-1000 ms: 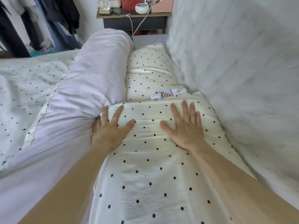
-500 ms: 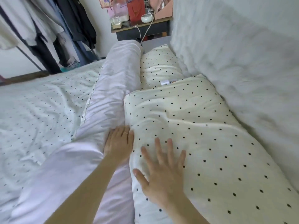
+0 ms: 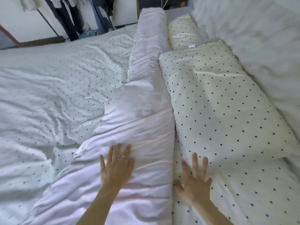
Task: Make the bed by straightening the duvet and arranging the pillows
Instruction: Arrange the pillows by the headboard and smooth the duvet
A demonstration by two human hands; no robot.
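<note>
Seen from the head camera, a person's left hand (image 3: 117, 166) lies flat, fingers spread and gripping nothing, on the folded-back white band of the duvet (image 3: 139, 132), a ring (image 3: 123, 156) showing on one finger. The right hand (image 3: 194, 181), blurred, is likewise splayed open with nothing held, at the near end of a cream polka-dot pillow (image 3: 227, 111); whether the palm is pressed on the fabric or just above it cannot be told. The two hands are apart, with the seam between duvet fold and pillow running up between them. Ahead of the left hand the white fold stretches away as a thick roll toward the head of the bed, and to that hand's left the dotted top side of the duvet spreads out, heavily creased. Ahead of the right hand the near pillow lies lengthwise, touching the white roll along its left edge; beyond its far end a second dotted pillow (image 3: 183, 32) lies in line with it, a small white label (image 3: 192, 46) showing where the two meet. To the right of the right hand, rumpled white fabric (image 3: 253, 38) rises beside the pillows. Far beyond both hands, dark clothes (image 3: 68, 15) hang at the top left, and a dark bedside table (image 3: 162, 2) with a white cable is cut off by the upper edge.
</note>
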